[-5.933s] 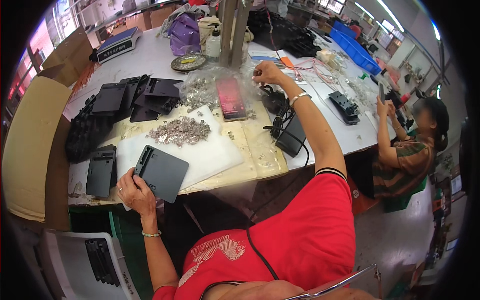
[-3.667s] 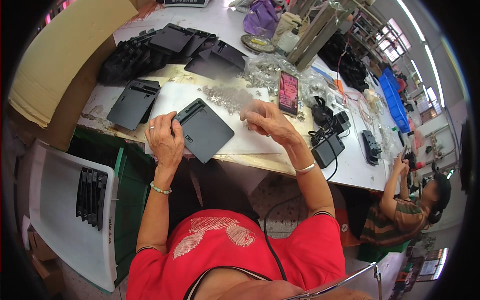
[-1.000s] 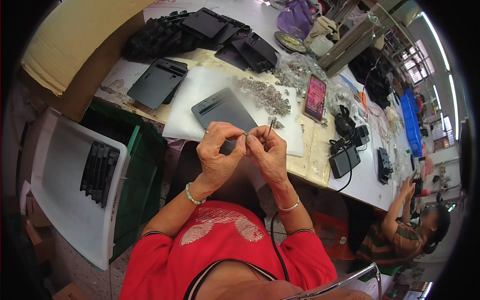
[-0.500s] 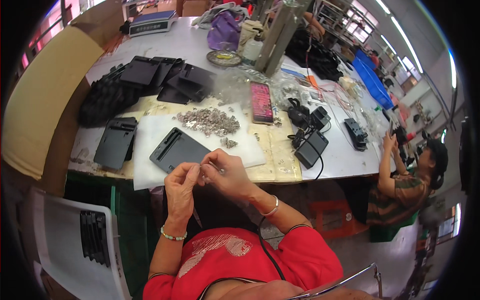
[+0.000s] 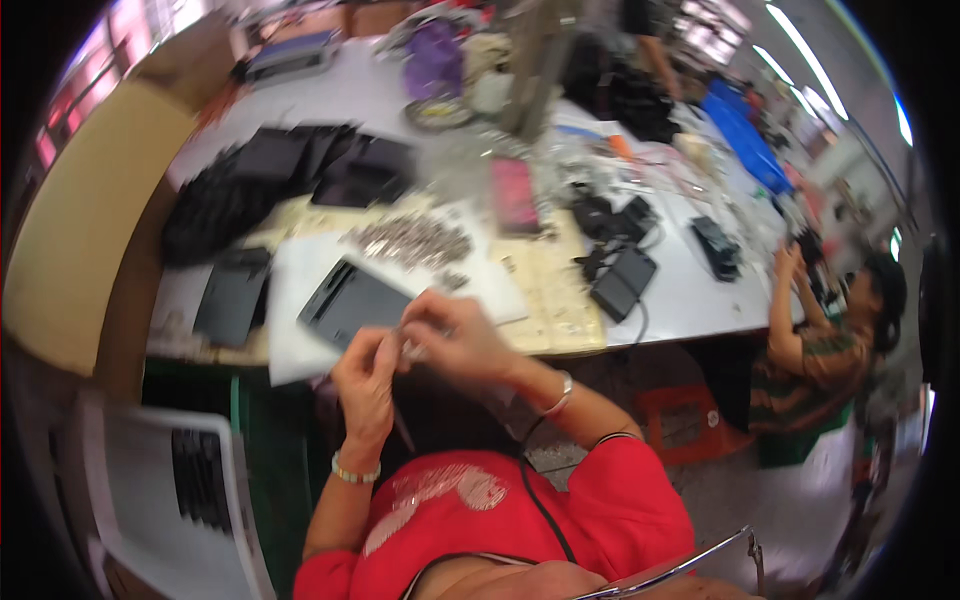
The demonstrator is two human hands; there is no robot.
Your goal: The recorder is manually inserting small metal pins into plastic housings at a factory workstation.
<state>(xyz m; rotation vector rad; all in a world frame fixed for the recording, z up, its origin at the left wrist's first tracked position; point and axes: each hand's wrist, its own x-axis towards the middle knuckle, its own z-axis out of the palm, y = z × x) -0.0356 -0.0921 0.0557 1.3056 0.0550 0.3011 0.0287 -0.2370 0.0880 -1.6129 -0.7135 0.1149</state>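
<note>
My left hand [image 5: 366, 378] and my right hand [image 5: 458, 338] meet over the table's front edge, fingertips pinched together. Whatever sits between the fingers is too small and blurred to name. Just beyond them a dark grey plastic housing [image 5: 356, 306] lies on a white foam sheet [image 5: 285, 345], its near corner close to my fingers. Behind the housing, a pile of small shiny metal parts [image 5: 412, 240] is spread on the sheet, with a smaller clump [image 5: 454, 281] nearer my right hand.
More dark housings [image 5: 232, 305] lie at the left, and black ones [image 5: 365, 170] are heaped behind. A pink-screened phone [image 5: 514, 196] and black power adapters [image 5: 625, 283] are on the right. A cardboard box [image 5: 90, 220] borders the left side. Another person [image 5: 815, 345] sits at the right.
The whole view has shifted slightly and blurred. My hands stay pinched together in nearly the same place before the housing. The seated person's arms look slightly shifted.
</note>
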